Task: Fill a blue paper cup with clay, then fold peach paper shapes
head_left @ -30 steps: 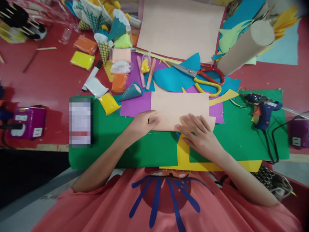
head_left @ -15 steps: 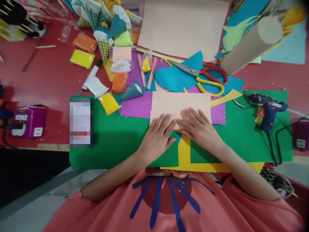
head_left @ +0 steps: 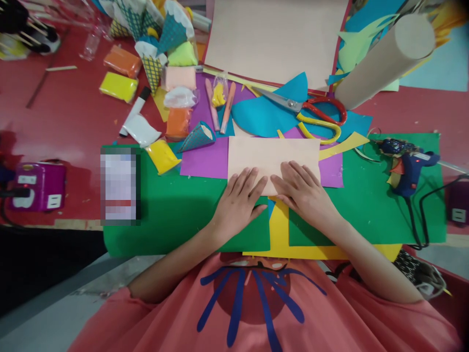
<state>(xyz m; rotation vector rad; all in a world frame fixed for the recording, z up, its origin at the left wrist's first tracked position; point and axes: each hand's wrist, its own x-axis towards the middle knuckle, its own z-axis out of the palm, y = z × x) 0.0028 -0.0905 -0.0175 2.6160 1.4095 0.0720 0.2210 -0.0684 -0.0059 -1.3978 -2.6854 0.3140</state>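
A pale peach sheet of paper [head_left: 273, 154], apparently folded, lies in front of me across purple and green sheets. Flat on its near left part rests my left hand [head_left: 238, 203], fingers stretched out. My right hand [head_left: 302, 190] presses on the near right part, its fingers also extended. Neither hand grips anything. Just beyond the paper are scissors [head_left: 293, 105] with one red and one yellow handle, lying on blue paper [head_left: 260, 116]. A small blue patterned cone [head_left: 198, 137] sits beyond the paper's left corner.
At the right lies a blue glue gun [head_left: 405, 171] with its cord. A cardboard tube [head_left: 384, 63] leans at the back right. Packets of clay, such as a yellow one [head_left: 163, 156], and decorated cones [head_left: 151, 66] crowd the left. A blurred phone [head_left: 119, 186] lies on the green sheet [head_left: 172, 210].
My right hand has slid slightly right along the paper, so the gap between my hands is wider. My left hand stays nearly in place. The view has shifted a little.
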